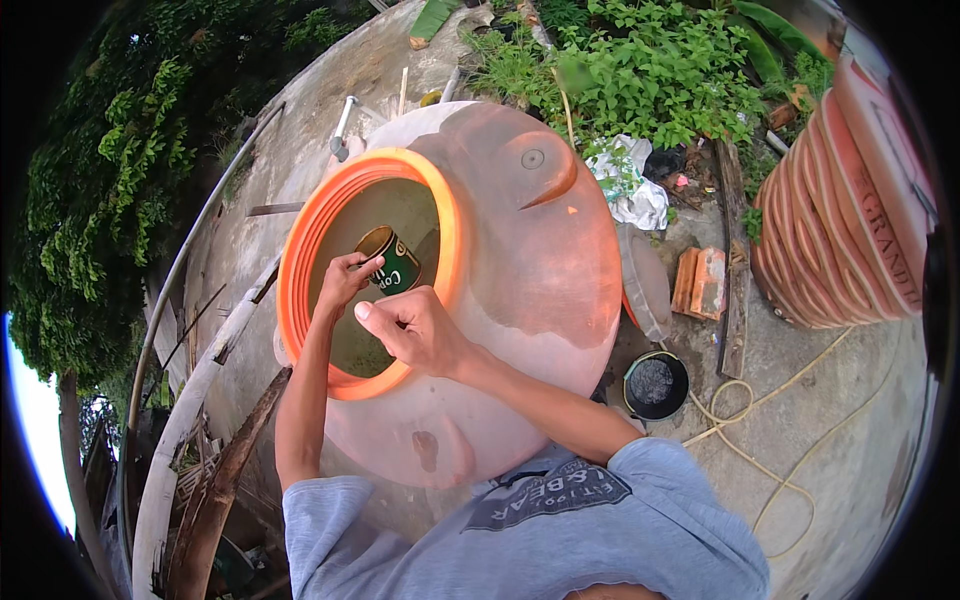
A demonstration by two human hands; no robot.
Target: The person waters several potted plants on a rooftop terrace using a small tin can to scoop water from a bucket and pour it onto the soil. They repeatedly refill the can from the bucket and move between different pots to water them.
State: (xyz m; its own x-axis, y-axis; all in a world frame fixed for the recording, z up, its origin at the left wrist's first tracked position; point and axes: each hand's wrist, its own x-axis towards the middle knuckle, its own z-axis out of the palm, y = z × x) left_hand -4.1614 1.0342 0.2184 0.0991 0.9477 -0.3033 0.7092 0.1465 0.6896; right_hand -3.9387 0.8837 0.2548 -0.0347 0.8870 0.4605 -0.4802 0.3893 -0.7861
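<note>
My left hand [347, 284] is closed on the rim of a green tin can [397, 272] with a gold-coloured inside. The can is tilted, its open mouth toward the upper left. It is seen against the round opening of a large orange water tank [540, 270]; cloudy greenish water [365, 345] shows inside. Nearer to me, my right hand [415, 332] is curled into a fist over the opening's lower right part, thumb on top. Nothing can be seen in it. A thick orange threaded rim [448, 225] surrounds the opening.
A black bucket [656, 386] stands on the concrete to the right, near a coiled yellowish hose [735, 400]. Orange bricks [700, 282], a plank [731, 310] and a ribbed orange tank [835, 220] lie beyond. Weathered timbers [225, 480] edge the left side.
</note>
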